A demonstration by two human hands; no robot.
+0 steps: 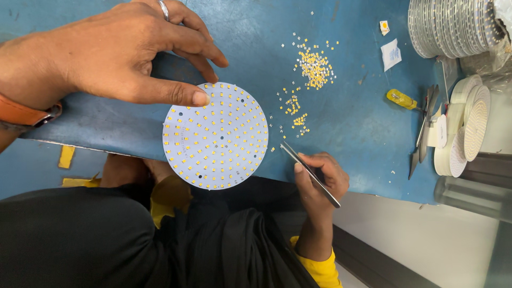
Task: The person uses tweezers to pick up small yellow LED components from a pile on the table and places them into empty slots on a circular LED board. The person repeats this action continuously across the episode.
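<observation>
While the left hand (114, 53) spreads wide over the blue tabletop (352, 106), its fingers (198, 98) press down on the upper left rim of the round white board (215, 136), thumb tip flat on the edge, the other fingertips arched just above it; nothing is gripped, the board is only pinned. The disc, studded with rows of small yellow chips, lies right under and to the right of those fingers, its lower edge hanging past the tabletop's edge. Move right and the right hand (320, 178) comes in, fingers closed on slim metal tweezers (309, 173). Their long axis runs diagonally, tip aimed up and left, just beside the board's right rim. Up and beyond the tip lies the scatter of loose yellow chips (313, 66), clearly nearer the right hand than the left. Far right, a stack of white discs (464, 128) stands well apart.
</observation>
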